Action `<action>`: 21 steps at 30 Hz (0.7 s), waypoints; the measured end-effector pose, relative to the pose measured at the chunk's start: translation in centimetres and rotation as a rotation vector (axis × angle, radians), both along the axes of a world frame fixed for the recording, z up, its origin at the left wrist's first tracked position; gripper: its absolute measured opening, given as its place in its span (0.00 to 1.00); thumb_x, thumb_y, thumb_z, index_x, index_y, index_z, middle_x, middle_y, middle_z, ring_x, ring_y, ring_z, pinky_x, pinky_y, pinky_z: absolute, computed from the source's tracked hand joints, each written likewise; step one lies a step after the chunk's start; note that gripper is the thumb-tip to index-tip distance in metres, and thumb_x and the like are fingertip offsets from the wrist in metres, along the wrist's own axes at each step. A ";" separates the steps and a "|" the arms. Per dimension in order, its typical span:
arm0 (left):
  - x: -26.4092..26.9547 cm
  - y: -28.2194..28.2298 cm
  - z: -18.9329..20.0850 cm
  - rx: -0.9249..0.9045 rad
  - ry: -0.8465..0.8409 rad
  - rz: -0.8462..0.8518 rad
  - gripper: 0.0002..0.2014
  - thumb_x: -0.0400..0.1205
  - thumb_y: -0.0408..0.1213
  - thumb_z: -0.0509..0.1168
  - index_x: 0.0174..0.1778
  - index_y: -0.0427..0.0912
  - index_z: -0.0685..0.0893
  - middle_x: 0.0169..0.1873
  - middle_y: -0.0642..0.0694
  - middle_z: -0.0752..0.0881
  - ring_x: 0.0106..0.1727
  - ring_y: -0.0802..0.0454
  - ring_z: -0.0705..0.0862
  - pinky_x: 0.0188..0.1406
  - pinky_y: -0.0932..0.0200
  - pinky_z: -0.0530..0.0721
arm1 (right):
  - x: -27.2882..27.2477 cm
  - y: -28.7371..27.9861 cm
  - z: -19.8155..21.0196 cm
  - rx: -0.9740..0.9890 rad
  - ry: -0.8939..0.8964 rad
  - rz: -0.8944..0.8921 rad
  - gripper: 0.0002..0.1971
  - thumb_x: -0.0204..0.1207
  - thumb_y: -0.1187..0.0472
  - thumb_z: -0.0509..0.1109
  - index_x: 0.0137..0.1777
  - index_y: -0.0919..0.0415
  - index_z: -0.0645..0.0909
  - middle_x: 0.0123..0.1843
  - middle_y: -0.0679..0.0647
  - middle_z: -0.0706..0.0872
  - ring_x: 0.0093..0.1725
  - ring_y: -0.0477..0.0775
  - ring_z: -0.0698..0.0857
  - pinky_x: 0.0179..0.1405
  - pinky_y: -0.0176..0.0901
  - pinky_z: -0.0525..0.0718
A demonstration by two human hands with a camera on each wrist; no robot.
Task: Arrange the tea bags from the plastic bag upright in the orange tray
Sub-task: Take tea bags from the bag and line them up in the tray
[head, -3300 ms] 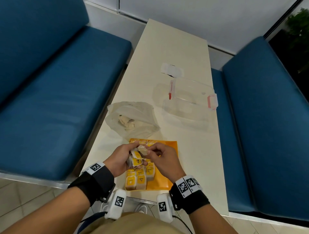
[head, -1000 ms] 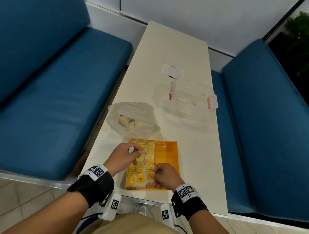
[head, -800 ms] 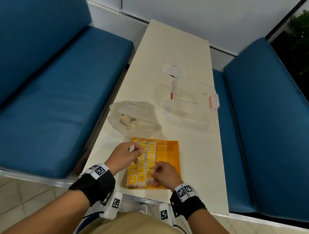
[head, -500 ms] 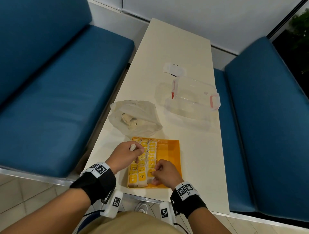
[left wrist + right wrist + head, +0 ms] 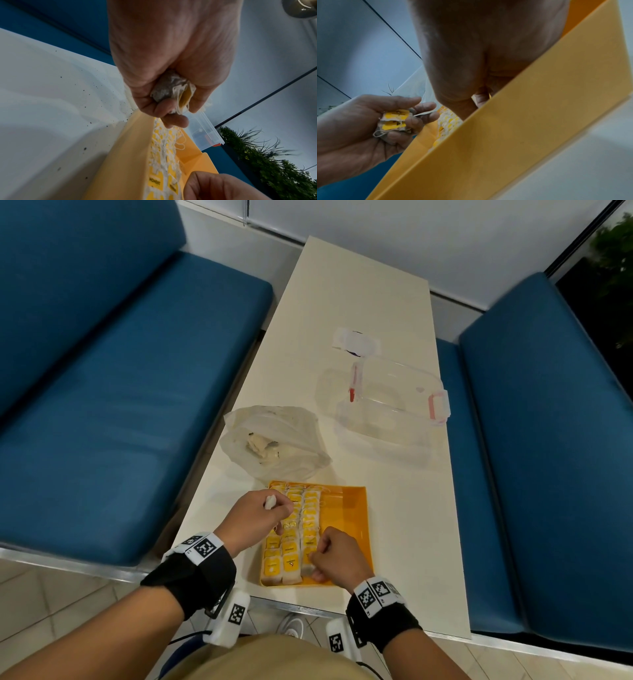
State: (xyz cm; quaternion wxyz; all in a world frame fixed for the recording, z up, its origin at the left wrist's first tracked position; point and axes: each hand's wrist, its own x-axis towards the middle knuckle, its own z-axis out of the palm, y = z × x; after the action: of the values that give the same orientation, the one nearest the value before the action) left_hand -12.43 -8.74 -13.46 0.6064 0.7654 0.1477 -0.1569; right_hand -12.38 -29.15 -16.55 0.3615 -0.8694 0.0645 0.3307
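Head view: an orange tray (image 5: 349,529) sits at the near edge of the counter (image 5: 394,508), with two rows of yellow-tagged tea bags (image 5: 301,529) standing upright along its left side; the right part of the tray floor is bare. The left hand (image 5: 255,520) hovers over the tray's left rim, fingers curled round a small bunch of tea bags (image 5: 173,89); in the right wrist view two yellow tags show between those fingers (image 5: 412,121). The right hand (image 5: 337,556) is at the tray's near end, fingers drawn together beside the nearest bags of the right row and pinching something pale there; what it is cannot be told. Beyond the tray, just touching its far edge, lies a crumpled plastic bag (image 5: 277,440) with a few more tea bags inside. To its right stands a clear box (image 5: 390,405) with red clips, well apart from the tray.
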 end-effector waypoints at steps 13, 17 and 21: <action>0.2 -0.1 0.0 -0.015 0.011 0.005 0.04 0.83 0.36 0.71 0.44 0.42 0.90 0.39 0.51 0.90 0.30 0.51 0.87 0.26 0.70 0.76 | 0.2 0.1 0.0 -0.154 -0.100 0.251 0.11 0.65 0.61 0.78 0.35 0.52 0.76 0.31 0.46 0.80 0.30 0.48 0.78 0.34 0.44 0.82; 0.2 0.0 0.2 -0.038 0.043 0.001 0.04 0.83 0.37 0.70 0.45 0.43 0.89 0.41 0.51 0.91 0.31 0.51 0.87 0.30 0.66 0.78 | 0.2 0.1 0.2 -0.125 -0.069 0.224 0.11 0.66 0.61 0.79 0.35 0.52 0.77 0.32 0.48 0.82 0.31 0.51 0.82 0.34 0.47 0.85; 0.5 0.4 1.0 -0.360 0.211 0.059 0.16 0.87 0.52 0.63 0.57 0.43 0.87 0.48 0.40 0.91 0.31 0.46 0.84 0.33 0.57 0.77 | 0.9 0.1 1.8 -0.158 -0.184 0.267 0.06 0.69 0.60 0.74 0.36 0.50 0.79 0.35 0.45 0.84 0.37 0.47 0.83 0.41 0.45 0.85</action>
State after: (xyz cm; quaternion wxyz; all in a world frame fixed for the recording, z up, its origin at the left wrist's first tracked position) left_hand -11.92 -8.39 -12.41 0.7190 0.6193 0.2024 -0.2420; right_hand -11.52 -29.01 -14.76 0.2492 -0.9225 -0.0591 0.2888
